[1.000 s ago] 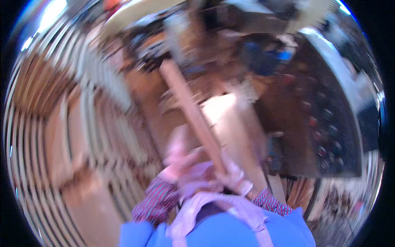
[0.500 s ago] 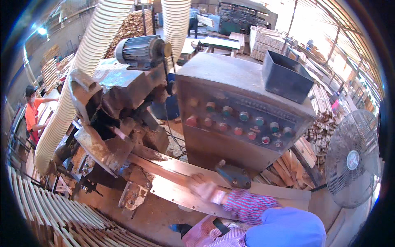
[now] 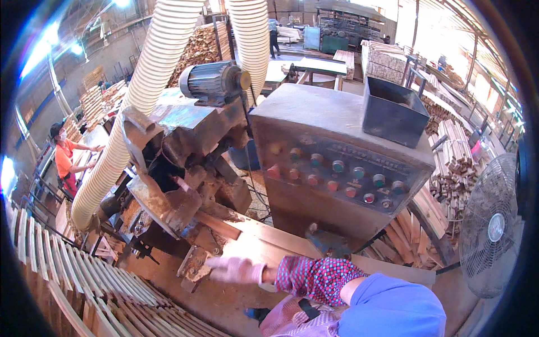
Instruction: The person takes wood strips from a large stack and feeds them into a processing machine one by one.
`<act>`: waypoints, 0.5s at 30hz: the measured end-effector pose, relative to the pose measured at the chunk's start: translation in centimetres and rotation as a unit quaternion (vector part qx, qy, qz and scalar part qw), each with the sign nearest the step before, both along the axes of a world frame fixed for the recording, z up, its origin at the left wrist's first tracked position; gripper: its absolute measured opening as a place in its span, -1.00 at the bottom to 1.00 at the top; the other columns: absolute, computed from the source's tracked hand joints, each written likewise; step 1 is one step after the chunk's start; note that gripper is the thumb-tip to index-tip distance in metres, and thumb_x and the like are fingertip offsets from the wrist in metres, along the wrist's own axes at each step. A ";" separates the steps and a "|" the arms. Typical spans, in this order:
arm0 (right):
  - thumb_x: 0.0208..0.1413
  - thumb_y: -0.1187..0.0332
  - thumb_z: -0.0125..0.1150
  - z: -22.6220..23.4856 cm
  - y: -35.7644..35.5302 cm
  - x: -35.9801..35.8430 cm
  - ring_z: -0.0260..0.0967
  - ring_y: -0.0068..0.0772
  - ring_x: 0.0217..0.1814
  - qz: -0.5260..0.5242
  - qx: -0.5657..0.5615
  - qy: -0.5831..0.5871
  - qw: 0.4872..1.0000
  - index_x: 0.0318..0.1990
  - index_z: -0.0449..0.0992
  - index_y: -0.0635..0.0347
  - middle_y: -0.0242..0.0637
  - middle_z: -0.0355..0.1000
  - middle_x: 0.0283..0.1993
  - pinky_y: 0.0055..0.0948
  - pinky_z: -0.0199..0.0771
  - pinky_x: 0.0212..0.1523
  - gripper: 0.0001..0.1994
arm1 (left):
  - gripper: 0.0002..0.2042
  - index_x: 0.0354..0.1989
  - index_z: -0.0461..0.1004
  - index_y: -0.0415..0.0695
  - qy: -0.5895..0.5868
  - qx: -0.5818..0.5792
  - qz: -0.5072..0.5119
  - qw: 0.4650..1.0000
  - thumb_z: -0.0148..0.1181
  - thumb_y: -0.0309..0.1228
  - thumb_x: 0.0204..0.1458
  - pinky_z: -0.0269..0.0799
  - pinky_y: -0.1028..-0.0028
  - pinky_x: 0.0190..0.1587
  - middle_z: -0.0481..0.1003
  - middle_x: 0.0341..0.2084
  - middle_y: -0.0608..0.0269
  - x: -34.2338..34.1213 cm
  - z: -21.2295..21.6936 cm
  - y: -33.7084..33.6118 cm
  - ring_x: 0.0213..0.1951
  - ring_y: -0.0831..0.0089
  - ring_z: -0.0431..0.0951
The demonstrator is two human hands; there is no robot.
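Observation:
My right hand (image 3: 238,271), in a pale pink work glove, reaches left over the near edge of the machine's metal bed (image 3: 255,247). Its fingers stretch out and hold nothing; their tips come close to a dusty bolted bracket (image 3: 195,264). A purple checkered oversleeve (image 3: 314,278) covers the forearm below a blue sleeve. Beyond the hand, a brown wood strip (image 3: 220,224) lies on the bed, its far part hidden under the sawdust-covered cutting head (image 3: 168,191). My left hand does not show.
A control cabinet (image 3: 337,180) with rows of buttons stands behind the bed, a black bin (image 3: 393,109) on top. Ribbed hoses (image 3: 120,157) rise at left. Wood strips (image 3: 106,297) are racked at lower left. A fan (image 3: 494,224) stands right; a person in orange (image 3: 64,157) works far left.
The wood strip has moved left, farther under the cutting head. My right hand has come off it and swung toward the near left, fingers extended. The whole view has shifted slightly.

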State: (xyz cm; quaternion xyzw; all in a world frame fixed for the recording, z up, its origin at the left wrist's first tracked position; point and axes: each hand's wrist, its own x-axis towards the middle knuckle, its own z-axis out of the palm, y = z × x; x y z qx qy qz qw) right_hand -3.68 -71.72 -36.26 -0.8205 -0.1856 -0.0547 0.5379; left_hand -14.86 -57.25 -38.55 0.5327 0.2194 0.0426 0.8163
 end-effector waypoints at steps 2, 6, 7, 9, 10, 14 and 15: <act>0.18 0.13 0.16 8.9 1.8 -5.1 0.29 -0.19 0.23 0.145 0.105 0.157 0.971 0.32 0.26 0.17 -0.09 0.33 0.25 -0.31 0.26 0.28 -0.41 | -0.41 0.24 0.20 -0.23 -0.008 0.009 0.019 1.000 0.04 -0.01 0.23 0.35 0.26 0.15 0.39 0.05 0.15 0.3 0.3 0.4 0.06 0.26 0.38; 0.10 0.06 0.22 13.6 1.9 -12.3 0.04 -0.16 0.45 0.252 0.140 0.193 0.938 0.40 0.09 0.14 -0.08 0.11 0.41 -0.24 0.05 0.41 -0.25 | -0.41 0.23 0.21 -0.23 -0.035 0.020 0.021 0.999 0.01 0.00 0.24 0.36 0.25 0.14 0.40 0.04 0.15 0.8 1.2 1.3 0.04 0.26 0.39; 0.12 0.08 0.19 11.6 1.2 -13.7 -0.01 -0.16 0.47 0.232 0.143 0.173 0.947 0.41 0.06 0.13 -0.07 0.07 0.43 -0.24 0.01 0.43 -0.25 | -0.42 0.23 0.21 -0.23 -0.046 0.019 0.011 0.999 0.00 0.01 0.24 0.36 0.25 0.14 0.40 0.04 0.15 1.0 1.3 1.1 0.04 0.26 0.39; 0.16 0.12 0.12 6.3 -0.1 -15.8 -0.10 -0.16 0.51 0.186 0.138 0.133 0.964 0.43 -0.01 0.12 -0.06 -0.01 0.46 -0.24 -0.08 0.47 -0.26 | -0.42 0.23 0.22 -0.23 -0.061 0.011 -0.012 0.998 -0.01 0.02 0.25 0.37 0.25 0.13 0.40 0.03 0.15 1.2 0.9 1.1 0.03 0.26 0.39; 0.18 0.14 0.09 3.0 -1.2 -16.7 -0.14 -0.16 0.53 0.148 0.121 0.115 0.975 0.44 -0.04 0.11 -0.05 -0.05 0.48 -0.24 -0.13 0.48 -0.27 | -0.42 0.22 0.22 -0.23 -0.072 -0.001 -0.037 0.997 -0.02 0.02 0.25 0.37 0.25 0.13 0.40 0.03 0.15 1.3 0.1 0.9 0.03 0.26 0.39; 0.11 0.23 0.12 -6.0 -10.2 -24.4 0.15 0.06 0.38 -0.019 -0.155 0.086 0.984 0.42 0.03 0.11 0.05 0.05 0.41 -0.14 0.19 0.36 -0.28 | -0.47 0.06 0.30 -0.18 -0.014 -0.065 -0.035 0.997 -0.23 0.09 0.31 0.46 0.30 -0.08 0.43 -0.16 0.23 -0.5 3.4 -5.8 -0.18 0.31 0.43; 0.08 0.23 0.13 -1.2 -13.2 -26.3 0.29 0.13 0.28 -0.019 -0.192 0.201 0.960 0.39 0.08 0.11 0.08 0.13 0.37 -0.10 0.33 0.28 -0.30 | -0.54 -0.09 0.30 -0.15 0.051 -0.161 -0.054 0.984 -0.27 0.05 0.33 0.42 0.40 -0.25 0.39 -0.29 0.31 -0.6 4.0 -5.2 -0.33 0.39 0.38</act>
